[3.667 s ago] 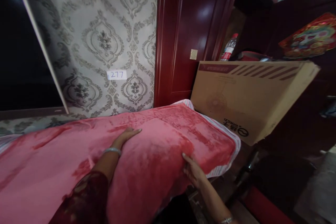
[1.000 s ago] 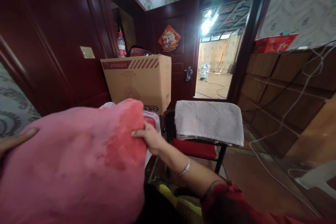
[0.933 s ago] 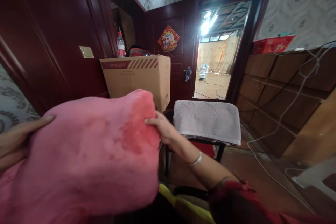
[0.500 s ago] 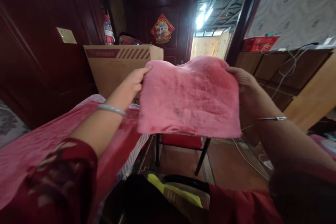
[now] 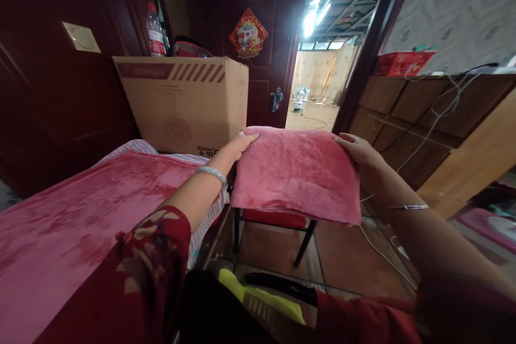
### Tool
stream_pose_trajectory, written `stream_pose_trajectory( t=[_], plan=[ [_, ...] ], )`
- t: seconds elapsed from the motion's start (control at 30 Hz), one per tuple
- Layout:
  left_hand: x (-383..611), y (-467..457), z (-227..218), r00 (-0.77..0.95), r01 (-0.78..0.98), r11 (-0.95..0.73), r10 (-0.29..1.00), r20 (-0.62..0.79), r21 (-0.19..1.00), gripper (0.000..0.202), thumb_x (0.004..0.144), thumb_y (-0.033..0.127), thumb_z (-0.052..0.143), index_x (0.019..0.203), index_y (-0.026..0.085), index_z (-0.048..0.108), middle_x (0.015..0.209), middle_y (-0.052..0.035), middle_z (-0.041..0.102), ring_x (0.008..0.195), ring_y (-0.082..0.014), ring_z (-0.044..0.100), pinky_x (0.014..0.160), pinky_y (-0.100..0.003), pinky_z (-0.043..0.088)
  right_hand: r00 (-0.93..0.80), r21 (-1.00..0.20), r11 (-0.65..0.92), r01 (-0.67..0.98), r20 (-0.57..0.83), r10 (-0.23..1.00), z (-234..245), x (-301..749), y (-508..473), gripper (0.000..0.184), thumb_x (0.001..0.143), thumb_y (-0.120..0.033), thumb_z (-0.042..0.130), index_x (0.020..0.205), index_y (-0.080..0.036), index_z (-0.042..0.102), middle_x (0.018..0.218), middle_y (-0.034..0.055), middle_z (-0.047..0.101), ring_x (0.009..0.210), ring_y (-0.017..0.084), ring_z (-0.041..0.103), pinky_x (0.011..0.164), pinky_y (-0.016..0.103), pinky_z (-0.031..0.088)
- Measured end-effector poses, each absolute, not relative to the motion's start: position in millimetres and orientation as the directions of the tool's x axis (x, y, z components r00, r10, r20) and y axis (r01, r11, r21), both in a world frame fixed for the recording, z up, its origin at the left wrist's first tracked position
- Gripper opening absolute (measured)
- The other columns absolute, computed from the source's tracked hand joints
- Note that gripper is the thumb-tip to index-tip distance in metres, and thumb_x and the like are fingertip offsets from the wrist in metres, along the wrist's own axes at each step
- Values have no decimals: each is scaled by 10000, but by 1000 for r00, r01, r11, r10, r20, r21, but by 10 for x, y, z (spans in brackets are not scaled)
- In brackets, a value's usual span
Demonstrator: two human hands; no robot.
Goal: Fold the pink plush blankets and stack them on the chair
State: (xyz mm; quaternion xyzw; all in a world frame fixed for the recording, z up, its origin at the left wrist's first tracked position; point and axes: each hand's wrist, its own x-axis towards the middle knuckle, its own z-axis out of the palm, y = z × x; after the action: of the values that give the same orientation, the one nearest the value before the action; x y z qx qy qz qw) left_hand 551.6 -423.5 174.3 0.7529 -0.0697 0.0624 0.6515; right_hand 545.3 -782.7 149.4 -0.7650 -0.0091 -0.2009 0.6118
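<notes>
A rectangular pink plush cloth point(image 5: 297, 174), apparently folded, is spread out flat in front of me. Its upper left corner is pinched in my left hand point(image 5: 242, 145), thumb on top and the other fingers mostly hidden. At the upper right corner, my right hand point(image 5: 358, 151) grips the cloth the same way. Directly below it is a chair with a red seat point(image 5: 274, 219) and dark legs; the cloth covers most of the chair, and I cannot tell whether it rests on it.
To the left lies a bed or table spread with a pink plush cover point(image 5: 100, 209). Behind it stands a large cardboard box point(image 5: 181, 99) carrying a bottle point(image 5: 156, 32). A wooden cabinet point(image 5: 403, 102) with loose cables stands right. A white cable point(image 5: 387, 258) crosses the tiled floor.
Both hands have lowered the cloth toward the chair. Its top edge, humped before, now lies nearly straight and flatter. The doorway floor and a fan have come into sight above it.
</notes>
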Motion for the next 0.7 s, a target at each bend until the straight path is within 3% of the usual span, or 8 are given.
stream_pose_trajectory(
  t=[0.1, 0.2, 0.3, 0.4, 0.47, 0.63, 0.7],
  plan=[
    [5526, -4253, 1824, 988, -151, -128, -48, 147, 980, 475, 756, 406, 818, 1131, 135, 711, 1142, -204, 732, 1217, -338, 624, 1060, -469, 473, 924, -946, -236, 221, 281, -261, 1585, 5388, -7739, 599, 769, -327, 830, 1304, -135, 641, 1220, 148, 690, 1007, 237, 684, 894, 364, 579],
    [5496, -4322, 1945, 984, -173, -136, 21, 177, 975, 601, 778, 293, 798, 1319, 112, 610, 1346, -223, 636, 1282, -310, 587, 1094, -421, 450, 921, -931, -289, 224, 299, -248, 1709, 5359, -7683, 526, 739, -229, 841, 1234, -133, 692, 1070, 111, 728, 910, 224, 692, 829, 352, 596],
    [5501, -4394, 2105, 971, -191, -155, 116, 210, 969, 773, 796, 219, 764, 1492, 125, 441, 1505, -213, 506, 1364, -290, 518, 1127, -395, 414, 936, -957, -234, 174, 234, -263, 1883, 5361, -7690, 458, 778, -141, 785, 1228, -135, 702, 995, 97, 737, 785, 182, 682, 760, 335, 593],
    [5556, -4437, 2221, 963, -247, -113, 79, 257, 962, 821, 816, 224, 740, 1542, 140, 365, 1527, -191, 484, 1365, -281, 515, 1100, -374, 433, 939, -975, -145, 171, 206, -275, 2041, 5381, -7727, 433, 859, -100, 698, 1290, -123, 672, 1046, 137, 734, 742, 142, 676, 740, 307, 569],
    [5582, -4454, 2216, 958, -267, -125, 70, 277, 955, 819, 828, 239, 727, 1548, 135, 350, 1523, -184, 489, 1354, -269, 526, 1079, -356, 445, 938, -975, -143, 169, 204, -282, 2059, 5406, -7740, 414, 882, -108, 683, 1296, -116, 671, 1046, 146, 737, 749, 139, 684, 743, 300, 559],
    [5531, -4448, 1967, 966, -91, -433, 182, 185, 897, 676, 868, 329, 690, 1463, 95, 472, 1487, -209, 529, 1341, -287, 538, 1099, -364, 424, 932, -950, -294, 109, 200, -301, 1774, 5516, -7715, 296, 804, -254, 806, 1057, -105, 772, 827, 70, 752, 792, 202, 698, 785, 313, 575],
    [5508, -4420, 1881, 967, -83, -484, 171, 187, 871, 624, 892, 376, 662, 1417, 71, 519, 1446, -221, 565, 1313, -283, 563, 1087, -348, 430, 932, -938, -321, 129, 225, -283, 1665, 5562, -7718, 320, 797, -326, 810, 1034, -114, 781, 805, 60, 753, 813, 214, 702, 802, 320, 574]
  ],
)
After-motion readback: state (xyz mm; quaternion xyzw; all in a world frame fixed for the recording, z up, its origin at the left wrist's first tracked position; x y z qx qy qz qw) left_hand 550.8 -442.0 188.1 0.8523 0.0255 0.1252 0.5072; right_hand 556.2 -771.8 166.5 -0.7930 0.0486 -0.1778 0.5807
